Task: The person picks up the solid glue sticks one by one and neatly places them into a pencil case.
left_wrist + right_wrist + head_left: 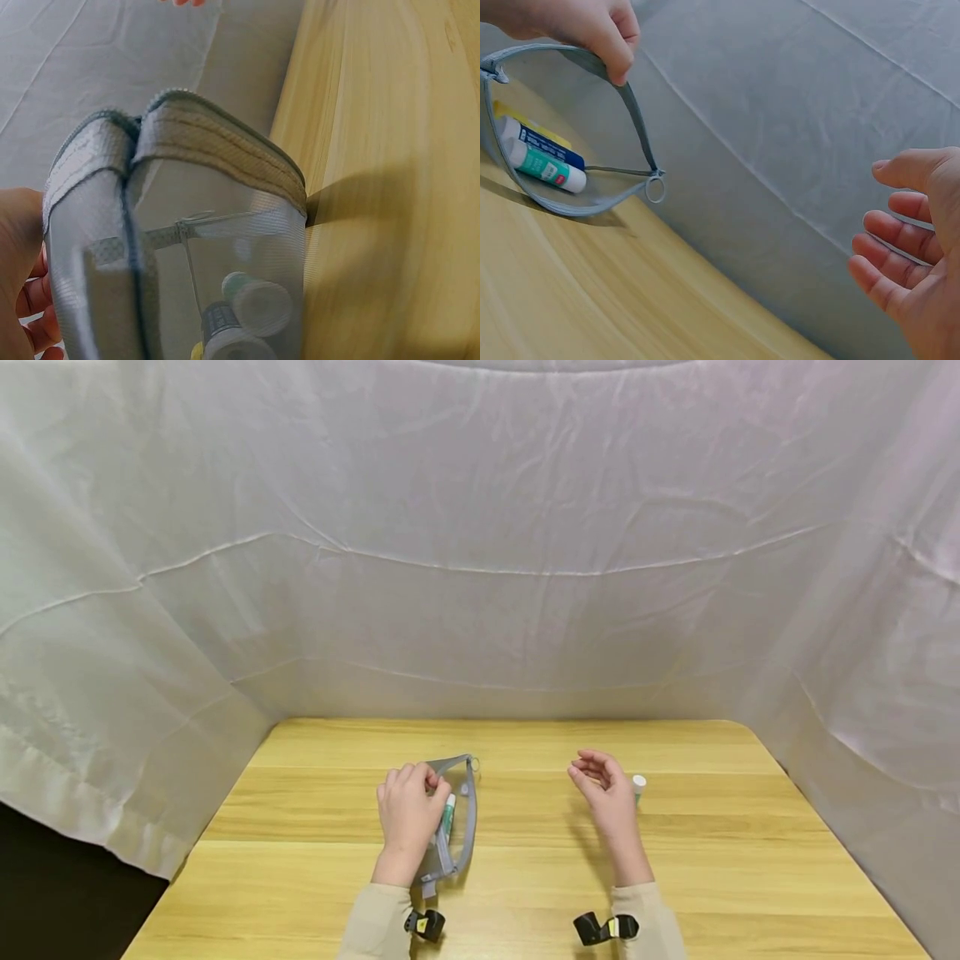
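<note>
My left hand (408,817) pinches the upper edge of a grey zippered mesh pouch (472,822), whose mouth gapes toward the right. Inside it, in the right wrist view, lie a green glue stick (546,166) with white ends, a dark blue tube (564,150) beside it and something yellow (525,122) behind. A pull ring (655,189) hangs at the zipper's end. To the right, my right hand (609,797) is held over the table with fingers loosely bent and nothing in them. Partly hidden behind that hand is another green-and-white stick (638,786).
The wooden table (525,860) has rounded far corners. Pale grey cloth (525,627) hangs behind it and along both sides. Black wrist cameras sit on both sleeves.
</note>
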